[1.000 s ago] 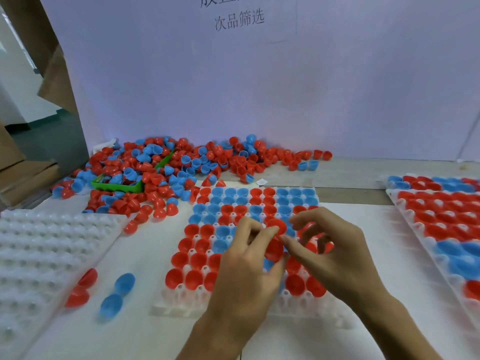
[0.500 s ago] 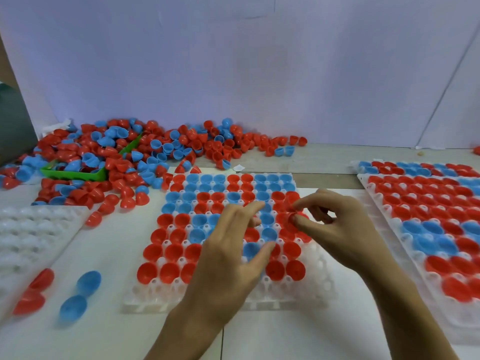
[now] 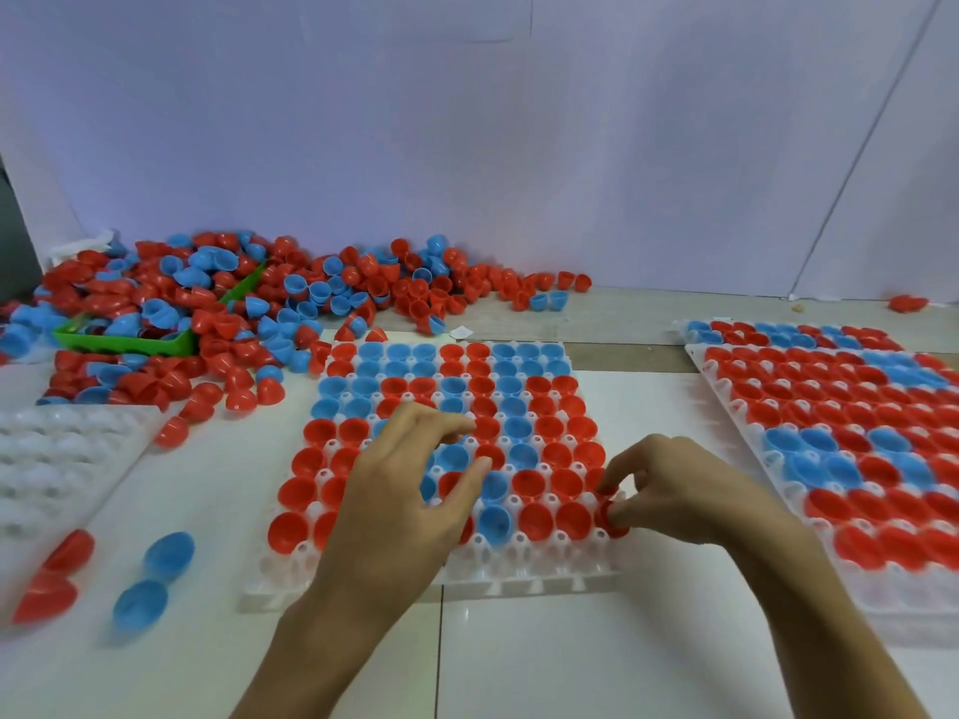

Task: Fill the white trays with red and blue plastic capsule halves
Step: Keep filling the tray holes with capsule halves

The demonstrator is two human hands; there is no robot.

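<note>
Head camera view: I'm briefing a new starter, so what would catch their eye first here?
Likely the middle white tray, nearly filled with red and blue halves, where the right hand pinches a red capsule half at its near right corner while the left hand hovers over it. Next, the big loose pile of capsule halves at the back left, spilling over a green bin.

The white tabletop [image 3: 545, 656] carries three white trays. The middle tray [image 3: 519, 573] is mostly filled with red and blue capsule halves, its nearest row bare. The right tray [image 3: 892, 609] is likewise largely filled; the left tray [image 3: 57, 459] shows no halves (its image is blurred). A loose heap of halves [image 3: 270, 313] lies along the far left, around a green bin [image 3: 129, 342]. Two red halves [image 3: 52, 578] and two blue halves [image 3: 153, 578] lie near the front left.
</note>
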